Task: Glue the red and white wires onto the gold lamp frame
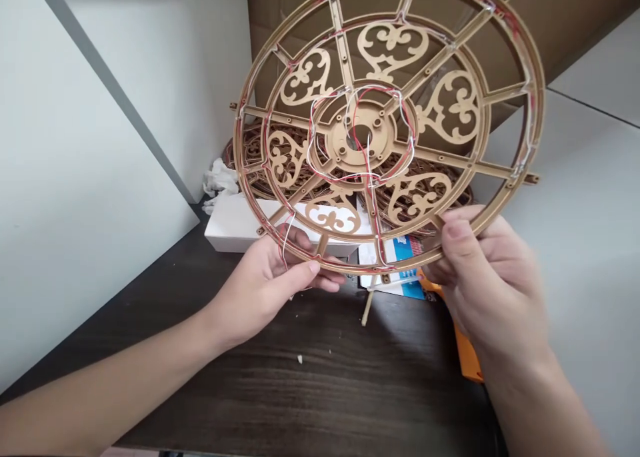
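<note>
Both hands hold up a round gold-coloured frame with spokes, scrollwork and a central hub. Thin red and white wires loop round the hub and run along the spokes and outer ring. My left hand grips the lower-left rim, thumb in front and fingers behind; one wire passes in front of that hand. At the lower right, my right hand pinches the rim between thumb and fingers. The frame is tilted and raised above the dark table.
Behind the frame lie more gold frames, a white box and crumpled white tissue. An orange tool, partly hidden, is beside my right wrist. A blue and white card lies on the table. White panels and cardboard surround it.
</note>
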A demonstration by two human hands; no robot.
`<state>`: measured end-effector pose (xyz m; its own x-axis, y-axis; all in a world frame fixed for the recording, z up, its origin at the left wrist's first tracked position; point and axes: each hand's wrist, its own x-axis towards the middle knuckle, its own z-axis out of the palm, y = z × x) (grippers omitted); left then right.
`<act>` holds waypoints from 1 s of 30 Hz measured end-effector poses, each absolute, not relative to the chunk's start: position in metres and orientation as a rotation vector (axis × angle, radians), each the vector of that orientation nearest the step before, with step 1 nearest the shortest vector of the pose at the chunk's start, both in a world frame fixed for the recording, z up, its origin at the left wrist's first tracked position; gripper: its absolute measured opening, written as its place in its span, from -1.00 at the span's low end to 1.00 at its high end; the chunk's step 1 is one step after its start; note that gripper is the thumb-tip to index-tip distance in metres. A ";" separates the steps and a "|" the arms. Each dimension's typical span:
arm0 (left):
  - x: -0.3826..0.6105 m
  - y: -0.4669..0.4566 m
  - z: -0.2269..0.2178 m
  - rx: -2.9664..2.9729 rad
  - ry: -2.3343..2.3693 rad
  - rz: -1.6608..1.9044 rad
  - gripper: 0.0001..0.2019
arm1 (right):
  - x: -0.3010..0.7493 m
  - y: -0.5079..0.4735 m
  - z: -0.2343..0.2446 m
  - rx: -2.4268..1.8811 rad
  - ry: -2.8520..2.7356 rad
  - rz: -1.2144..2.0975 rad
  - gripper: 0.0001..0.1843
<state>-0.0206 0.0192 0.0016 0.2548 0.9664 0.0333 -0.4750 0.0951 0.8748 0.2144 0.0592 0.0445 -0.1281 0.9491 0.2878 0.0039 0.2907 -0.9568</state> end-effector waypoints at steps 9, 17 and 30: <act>-0.021 0.020 0.001 0.907 0.712 1.224 -0.74 | 0.214 0.056 0.040 -0.980 -1.484 1.012 -0.88; -0.020 0.021 0.002 0.943 0.708 1.224 -0.76 | 0.213 0.057 0.041 -1.007 -1.466 0.999 -0.86; -0.023 0.021 0.004 0.928 0.731 1.255 -0.77 | 0.212 0.055 0.042 -1.050 -1.478 0.972 -0.86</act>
